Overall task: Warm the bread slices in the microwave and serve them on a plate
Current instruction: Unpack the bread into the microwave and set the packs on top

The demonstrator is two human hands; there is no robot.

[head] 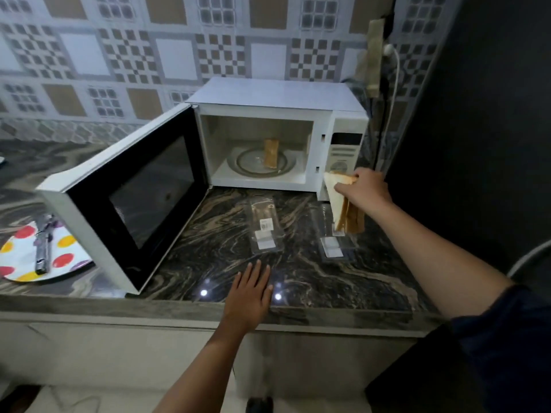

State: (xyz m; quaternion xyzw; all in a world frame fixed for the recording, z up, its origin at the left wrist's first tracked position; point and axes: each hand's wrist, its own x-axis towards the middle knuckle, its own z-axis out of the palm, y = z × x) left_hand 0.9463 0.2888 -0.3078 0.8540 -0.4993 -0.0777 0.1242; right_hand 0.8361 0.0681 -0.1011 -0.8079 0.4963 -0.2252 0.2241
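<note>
As bread slices (343, 204) hang, right grip (365, 189) pinches.

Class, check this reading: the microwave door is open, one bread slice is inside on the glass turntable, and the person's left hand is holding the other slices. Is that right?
Not quite. The head view shows the right hand holding the other slices; the left hand rests flat on the counter. The microwave door is open, with one bread slice on the glass turntable.

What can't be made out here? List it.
- Head view: number of bread slices in the right hand, overlapped and part-covered by it.
- Microwave button labels: too small.
- Plate: its right edge hidden by the microwave door.
</note>
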